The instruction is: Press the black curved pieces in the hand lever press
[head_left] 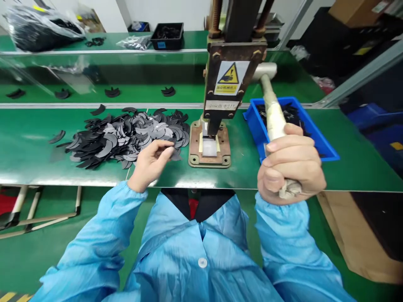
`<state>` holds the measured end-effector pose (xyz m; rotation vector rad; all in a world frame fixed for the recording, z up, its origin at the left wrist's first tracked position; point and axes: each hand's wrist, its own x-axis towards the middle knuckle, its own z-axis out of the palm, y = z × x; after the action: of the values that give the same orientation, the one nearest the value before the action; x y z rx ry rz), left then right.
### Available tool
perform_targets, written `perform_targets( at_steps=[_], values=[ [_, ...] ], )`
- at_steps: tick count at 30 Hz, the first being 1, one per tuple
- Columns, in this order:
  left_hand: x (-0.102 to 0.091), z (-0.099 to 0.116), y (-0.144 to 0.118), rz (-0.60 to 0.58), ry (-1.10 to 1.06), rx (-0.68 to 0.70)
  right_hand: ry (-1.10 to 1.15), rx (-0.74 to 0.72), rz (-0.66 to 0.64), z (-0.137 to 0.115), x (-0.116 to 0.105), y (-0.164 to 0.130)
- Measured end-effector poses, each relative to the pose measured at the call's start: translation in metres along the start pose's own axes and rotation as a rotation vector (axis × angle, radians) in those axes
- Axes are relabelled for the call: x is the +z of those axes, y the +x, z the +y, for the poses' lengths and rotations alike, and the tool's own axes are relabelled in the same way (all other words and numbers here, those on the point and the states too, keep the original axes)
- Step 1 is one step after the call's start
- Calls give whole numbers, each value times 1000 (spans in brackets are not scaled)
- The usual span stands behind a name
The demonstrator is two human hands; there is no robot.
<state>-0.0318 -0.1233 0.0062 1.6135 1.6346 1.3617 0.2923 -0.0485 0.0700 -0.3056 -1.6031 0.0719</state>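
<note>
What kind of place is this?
Probably a small-parts factory workstation: a hand-lever press bearing a hand-hazard warning label, a heap of curved dark parts on a green bench, and a blue bin of black pieces.

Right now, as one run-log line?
left hand: at heaped curved dark pieces, grip unclear; right hand: gripping pale wrapped handle; dark metal press: between hands

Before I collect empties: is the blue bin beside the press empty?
No: black pieces show inside the blue bin. How full it is, I cannot tell; the lever and right hand hide part of it.
</note>
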Motion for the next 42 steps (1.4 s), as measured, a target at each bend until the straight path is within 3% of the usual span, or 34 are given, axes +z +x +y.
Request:
perform_targets(
  at_steps=[5,10,23,31,37,39,42],
  values=[
    [59,-1,62,-109,-325,-211,21,7,-19,-1,-1,0],
    [86,-4,94,-227,-393,-391,24,0,-16,-1,-1,-1],
    [98,15,126,-451,-204,-581,14,8,17,-2,1,-2],
    [100,20,133,-481,-185,-698,11,1,19,-1,2,-1],
    [102,27,119,-376,-211,-618,5,-3,38,-2,3,2],
    [97,34,94,-324,-233,-511,0,6,31,-3,3,2],
    [81,38,33,-334,-303,-269,-4,-7,33,-1,3,2]
  ],
)
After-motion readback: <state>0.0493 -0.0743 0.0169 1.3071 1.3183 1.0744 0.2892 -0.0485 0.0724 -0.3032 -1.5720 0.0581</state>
